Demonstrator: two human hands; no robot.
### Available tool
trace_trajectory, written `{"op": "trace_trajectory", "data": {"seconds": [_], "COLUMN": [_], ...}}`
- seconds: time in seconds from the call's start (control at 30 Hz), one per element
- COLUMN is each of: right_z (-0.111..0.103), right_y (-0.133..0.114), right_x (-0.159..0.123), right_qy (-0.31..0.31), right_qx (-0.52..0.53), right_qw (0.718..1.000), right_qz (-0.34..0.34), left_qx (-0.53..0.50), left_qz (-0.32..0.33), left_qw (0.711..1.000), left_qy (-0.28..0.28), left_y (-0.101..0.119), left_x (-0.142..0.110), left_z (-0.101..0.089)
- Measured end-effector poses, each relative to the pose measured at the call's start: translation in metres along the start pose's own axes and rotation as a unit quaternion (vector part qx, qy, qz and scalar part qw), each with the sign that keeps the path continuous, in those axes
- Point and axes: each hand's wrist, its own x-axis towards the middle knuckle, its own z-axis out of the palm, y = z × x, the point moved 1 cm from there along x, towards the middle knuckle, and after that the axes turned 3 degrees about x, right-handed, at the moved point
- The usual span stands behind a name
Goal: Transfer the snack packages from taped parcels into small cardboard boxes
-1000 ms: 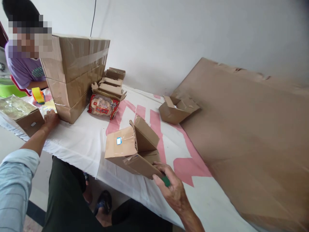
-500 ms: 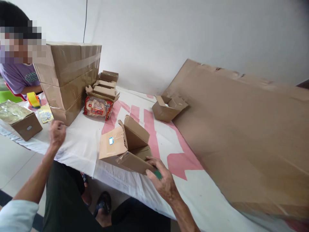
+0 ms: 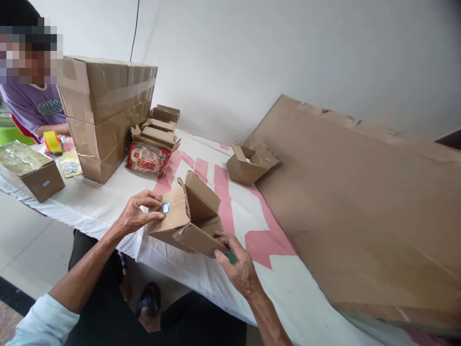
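Note:
An open cardboard box (image 3: 171, 235) lies near the table's front edge, its flaps spread toward the right. A small blue-and-white sticker (image 3: 165, 207) is on its left part. My left hand (image 3: 139, 211) is at that left part, thumb and fingers apart on either side of the sticker; I cannot tell how firmly they touch. My right hand (image 3: 239, 264) pinches the front flap at the box's right, thumb outside and fingers over the edge. Something small and green (image 3: 231, 257) shows within that hand; its kind is hidden.
Taped cartons (image 3: 108, 96) are stacked at the left, beside a red food packet (image 3: 147, 158) and opened boxes. Further left are a tape dispenser (image 3: 53, 142), a yellow card (image 3: 69, 164) and a box (image 3: 43, 182). A large cardboard sheet (image 3: 360, 206) covers the right; a person sits behind the stack.
My left hand has left the yellow card by the stack and moved right to the box with the sticker. My right hand keeps its grip on the flap. The view has shifted slightly.

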Motion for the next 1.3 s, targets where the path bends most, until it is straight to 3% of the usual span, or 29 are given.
{"op": "trace_trajectory", "data": {"seconds": [0.67,1.2,1.3], "right_z": [0.001,0.002,0.002], "right_y": [-0.002,0.002,0.003], "right_x": [0.002,0.0,-0.001], "right_qy": [-0.001,-0.002,-0.003], "right_qx": [0.004,0.01,0.012], "right_qw": [1.0,1.0,1.0], "right_qz": [-0.008,-0.001,0.006], "left_qx": [0.031,0.131,0.133], "left_qz": [0.041,0.088,0.073], "left_qw": [0.999,0.987,0.988], "left_qy": [-0.011,-0.032,-0.03], "left_y": [0.01,0.021,0.022], "left_x": [0.001,0.0,0.001], "left_z": [0.004,0.014,0.015]}}
